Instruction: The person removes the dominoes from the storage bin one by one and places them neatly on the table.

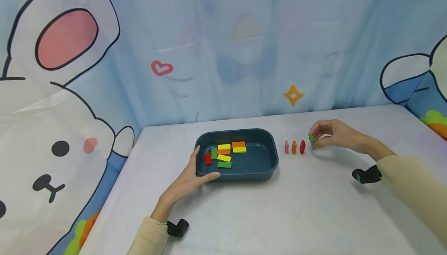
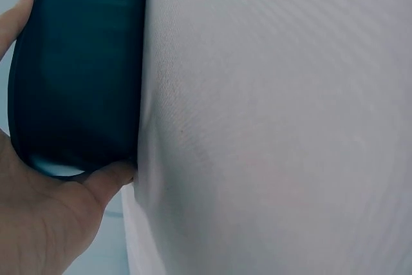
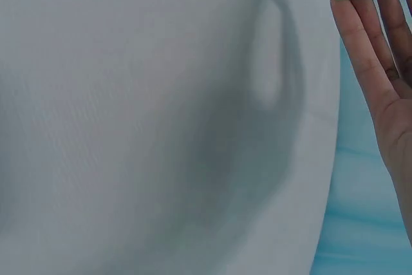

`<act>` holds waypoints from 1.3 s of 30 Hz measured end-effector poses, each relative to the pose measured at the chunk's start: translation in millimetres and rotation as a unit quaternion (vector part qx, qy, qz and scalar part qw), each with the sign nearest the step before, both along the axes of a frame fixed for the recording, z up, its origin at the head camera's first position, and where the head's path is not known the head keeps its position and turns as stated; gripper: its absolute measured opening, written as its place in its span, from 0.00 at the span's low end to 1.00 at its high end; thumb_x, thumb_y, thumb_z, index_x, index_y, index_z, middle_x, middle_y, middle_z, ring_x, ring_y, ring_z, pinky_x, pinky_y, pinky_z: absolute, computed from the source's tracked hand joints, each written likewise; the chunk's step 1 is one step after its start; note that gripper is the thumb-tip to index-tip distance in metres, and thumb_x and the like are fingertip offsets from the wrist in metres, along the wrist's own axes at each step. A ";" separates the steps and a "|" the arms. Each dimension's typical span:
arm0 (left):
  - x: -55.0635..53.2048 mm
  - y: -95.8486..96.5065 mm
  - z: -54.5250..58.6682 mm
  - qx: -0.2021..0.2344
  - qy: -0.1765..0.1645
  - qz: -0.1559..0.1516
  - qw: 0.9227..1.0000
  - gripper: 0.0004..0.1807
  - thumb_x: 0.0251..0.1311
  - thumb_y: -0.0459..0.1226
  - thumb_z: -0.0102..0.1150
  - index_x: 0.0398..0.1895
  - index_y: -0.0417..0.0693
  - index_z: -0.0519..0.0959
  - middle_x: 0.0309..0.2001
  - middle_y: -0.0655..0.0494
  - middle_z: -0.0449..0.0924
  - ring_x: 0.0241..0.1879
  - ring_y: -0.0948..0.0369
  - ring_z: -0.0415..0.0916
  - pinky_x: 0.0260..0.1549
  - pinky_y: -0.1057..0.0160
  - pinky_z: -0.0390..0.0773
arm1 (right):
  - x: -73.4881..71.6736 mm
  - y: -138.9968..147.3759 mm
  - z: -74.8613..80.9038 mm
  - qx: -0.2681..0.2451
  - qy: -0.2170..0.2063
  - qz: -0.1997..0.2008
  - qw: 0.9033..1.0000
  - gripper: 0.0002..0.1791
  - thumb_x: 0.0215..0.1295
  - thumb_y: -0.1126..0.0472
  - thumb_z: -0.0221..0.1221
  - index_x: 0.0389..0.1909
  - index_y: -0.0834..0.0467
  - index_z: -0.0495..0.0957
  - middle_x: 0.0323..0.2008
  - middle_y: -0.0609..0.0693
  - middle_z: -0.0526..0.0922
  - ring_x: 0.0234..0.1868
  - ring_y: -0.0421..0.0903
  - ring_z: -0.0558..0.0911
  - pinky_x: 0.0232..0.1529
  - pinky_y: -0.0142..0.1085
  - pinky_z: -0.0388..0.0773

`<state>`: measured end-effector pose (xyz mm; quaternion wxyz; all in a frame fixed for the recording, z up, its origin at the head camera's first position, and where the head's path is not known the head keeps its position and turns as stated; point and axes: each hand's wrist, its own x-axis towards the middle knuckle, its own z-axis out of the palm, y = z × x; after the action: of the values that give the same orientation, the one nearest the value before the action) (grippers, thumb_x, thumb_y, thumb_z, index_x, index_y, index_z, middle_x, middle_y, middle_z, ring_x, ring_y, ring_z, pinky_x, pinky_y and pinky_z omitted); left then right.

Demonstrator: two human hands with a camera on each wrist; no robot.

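Note:
My left hand [image 1: 190,173] holds the near left corner of a dark teal tray [image 1: 258,178], thumb along the front wall and fingers at the left rim. In the left wrist view, the thumb [image 2: 112,181] presses the tray wall [image 2: 84,75]. Several flat domino blocks lie in the tray, among them a red one [image 1: 208,159], a yellow one [image 1: 224,158] and a green one [image 1: 224,165]. My right hand [image 1: 331,132] pinches a green domino [image 1: 312,140] upright, just right of a standing red domino [image 1: 302,147]. Its lower end is near the table; contact is unclear.
An orange domino [image 1: 294,147] and a pink domino [image 1: 286,147] stand upright left of the red one, in a spaced row. The white-covered table [image 1: 279,216] ends at a blue cartoon-printed curtain [image 1: 223,72]. Black wrist cameras [image 1: 178,228] hang under both forearms.

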<state>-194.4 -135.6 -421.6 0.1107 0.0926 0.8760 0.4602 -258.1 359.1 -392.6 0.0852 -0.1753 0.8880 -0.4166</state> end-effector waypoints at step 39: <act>0.0 -1.4 1.9 0.020 -0.004 -0.006 1.000 0.66 0.59 0.61 0.72 0.87 0.59 0.35 0.85 0.46 0.39 0.82 0.44 0.46 0.74 0.31 0.53 | -1.0 -6.6 -21.5 0.031 -0.021 -0.015 0.999 0.14 0.64 0.64 0.71 0.46 0.62 0.79 0.44 0.53 0.82 0.44 0.44 0.80 0.47 0.32 0.79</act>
<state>-194.4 -136.9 -419.6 0.1150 0.0981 0.8657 0.4772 -259.1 352.6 -414.1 0.1033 -0.1502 0.9011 -0.3934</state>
